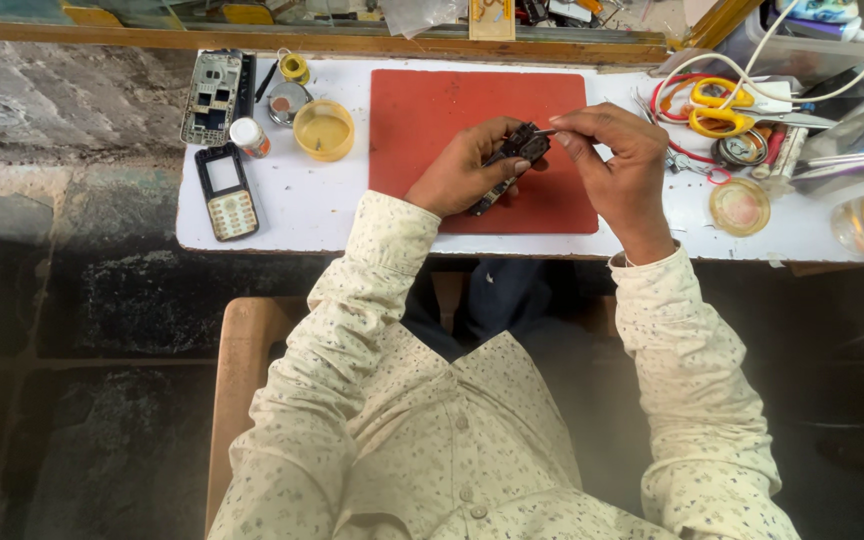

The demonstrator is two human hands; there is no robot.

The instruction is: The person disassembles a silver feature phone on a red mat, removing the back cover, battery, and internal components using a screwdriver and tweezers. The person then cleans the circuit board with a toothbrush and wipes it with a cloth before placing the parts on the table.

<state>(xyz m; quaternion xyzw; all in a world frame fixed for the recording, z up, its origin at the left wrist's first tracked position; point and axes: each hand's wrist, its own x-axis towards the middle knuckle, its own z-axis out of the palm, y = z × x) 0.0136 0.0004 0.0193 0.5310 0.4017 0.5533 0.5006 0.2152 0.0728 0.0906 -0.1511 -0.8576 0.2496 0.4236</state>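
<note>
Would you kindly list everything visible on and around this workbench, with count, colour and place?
table: one, white, across the top
mat: one, red, table centre
circuit board: one, dark, held above the mat
keypad phone front: one, black, table left
phone frame: one, silver, far left corner
round tub: one, yellow, left of the mat
scissors: one, yellow-handled, table right
small dish: one, clear, right front
left hand: holds the board
right hand: pinches a thin tool at the board

Under both hands a matt red rubbery mat (432,110) on a smooth white table (302,215); left of them a glossy yellow plastic cup (324,130); right, yellow plastic-handled metal scissors (727,105)
</note>
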